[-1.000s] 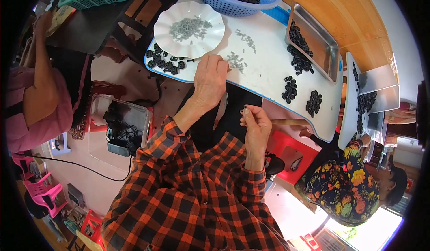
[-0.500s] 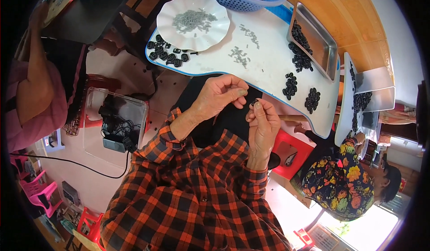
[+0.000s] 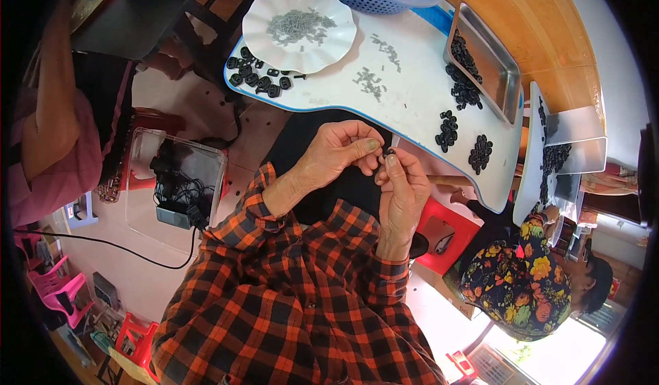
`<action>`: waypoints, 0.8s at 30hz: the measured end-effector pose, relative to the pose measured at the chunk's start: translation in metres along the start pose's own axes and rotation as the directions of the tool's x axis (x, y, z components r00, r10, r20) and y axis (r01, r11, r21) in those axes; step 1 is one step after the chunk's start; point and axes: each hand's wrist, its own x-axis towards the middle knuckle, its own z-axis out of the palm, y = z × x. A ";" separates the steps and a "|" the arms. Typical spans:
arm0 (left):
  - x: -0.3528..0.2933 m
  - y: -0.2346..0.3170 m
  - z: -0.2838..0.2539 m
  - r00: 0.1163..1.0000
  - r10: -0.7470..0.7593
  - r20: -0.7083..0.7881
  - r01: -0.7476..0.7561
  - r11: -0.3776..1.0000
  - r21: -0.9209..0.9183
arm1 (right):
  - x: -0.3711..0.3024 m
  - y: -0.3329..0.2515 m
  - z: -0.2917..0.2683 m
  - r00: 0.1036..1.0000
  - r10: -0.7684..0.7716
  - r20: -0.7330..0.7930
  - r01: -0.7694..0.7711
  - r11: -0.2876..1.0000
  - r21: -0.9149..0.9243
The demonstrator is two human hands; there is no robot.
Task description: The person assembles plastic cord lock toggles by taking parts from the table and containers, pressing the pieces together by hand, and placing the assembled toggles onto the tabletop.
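Note:
My right hand [image 3: 403, 189] pinches a small black plastic part [image 3: 389, 152] between thumb and forefinger, above my lap in front of the white table [image 3: 329, 90]. Close against it, the thumb and fingers of my left hand [image 3: 338, 153] are pressed together at the part. Whatever the left fingertips hold is too small or hidden to make out. On the table beyond lie small loose grey pins [image 3: 371, 83]. More grey pins [image 3: 298, 27] are heaped on a white scalloped plate [image 3: 257, 45], with several black plastic pieces [image 3: 257, 77] beside it.
A blue basket [image 3: 384, 2] of black parts stands at the back. To the right are a metal tray [image 3: 506, 76] and two piles of black rings [image 3: 480, 153]. A red stool [image 3: 446, 237] stands near my right arm. Co-workers sit at left and right.
My left hand has moved right, and its fingertips now meet those of my right hand at the black part. The gap between the hands has closed. The view has shifted slightly.

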 end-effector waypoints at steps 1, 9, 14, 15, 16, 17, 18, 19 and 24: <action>0.001 0.001 0.001 1.000 -0.002 -0.002 0.002 1.000 0.001 | 0.001 -0.001 0.000 1.000 -0.008 -0.003 0.008 1.000 -0.001; 0.002 0.003 0.001 0.998 0.061 -0.032 -0.060 0.997 0.042 | 0.005 0.003 0.001 1.000 0.004 -0.008 -0.004 1.000 0.000; 0.004 0.001 -0.004 0.996 0.072 -0.053 -0.071 0.997 0.022 | 0.010 0.002 0.007 0.999 0.034 -0.013 -0.034 0.999 -0.012; 0.004 0.001 -0.006 0.996 0.073 -0.057 -0.072 0.997 0.025 | 0.011 0.003 0.008 0.999 0.041 -0.010 -0.042 0.999 -0.013; 0.003 0.001 -0.008 0.995 0.073 -0.065 -0.072 0.997 0.024 | 0.012 0.003 0.009 0.999 0.047 0.001 -0.047 0.999 -0.012; 0.003 0.001 -0.009 0.995 0.070 -0.066 -0.069 0.997 0.015 | 0.013 0.003 0.009 0.999 0.051 0.010 -0.051 0.999 -0.013; 0.003 0.001 -0.011 0.995 0.067 -0.068 -0.067 0.998 0.007 | 0.014 0.004 0.010 0.998 0.058 0.014 -0.058 0.998 -0.015; 0.003 0.002 -0.011 0.995 0.067 -0.075 -0.067 0.998 0.005 | 0.015 0.004 0.011 0.999 0.046 0.019 -0.045 0.998 -0.034; 0.003 0.007 -0.014 0.986 0.074 -0.149 -0.068 0.996 0.050 | 0.022 0.008 0.017 0.998 0.046 0.039 -0.045 0.998 -0.049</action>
